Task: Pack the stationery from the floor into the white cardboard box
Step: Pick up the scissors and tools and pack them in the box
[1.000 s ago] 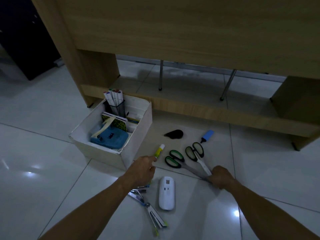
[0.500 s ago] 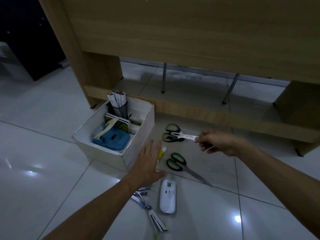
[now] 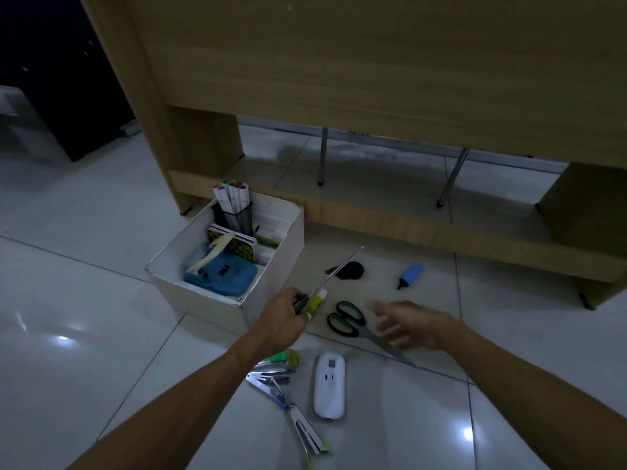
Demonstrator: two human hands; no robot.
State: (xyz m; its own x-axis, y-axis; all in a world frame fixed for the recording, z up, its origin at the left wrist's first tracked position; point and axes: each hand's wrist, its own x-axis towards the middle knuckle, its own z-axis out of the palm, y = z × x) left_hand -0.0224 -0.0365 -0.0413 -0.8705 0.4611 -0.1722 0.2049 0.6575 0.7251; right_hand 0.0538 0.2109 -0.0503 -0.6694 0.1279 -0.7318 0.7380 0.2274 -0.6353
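The white cardboard box [image 3: 207,300] stands on the floor with markers, notebooks and a blue item inside. My left hand [image 3: 281,318] grips one pair of scissors [image 3: 341,268] by the handles, blades pointing up and right beside the box. A yellow glue stick [image 3: 317,301] lies just by that hand. My right hand [image 3: 409,325] hovers open and blurred over the blades of a second, green-handled pair of scissors [image 3: 346,318] on the floor. A blue highlighter [image 3: 410,275], a black object [image 3: 351,270], a white device [image 3: 329,385] and staplers [image 3: 285,391] lie around.
A wooden desk [image 3: 373,79] rises behind the box, its low crossbar [image 3: 424,232] close to the floor items. Metal chair legs [image 3: 323,157] stand behind it. Glossy white tiles [image 3: 84,334] stretch to the left.
The scissors passed from my right hand to my left, which now grips them beside the box. My right hand came down and back over the green-handled scissors.
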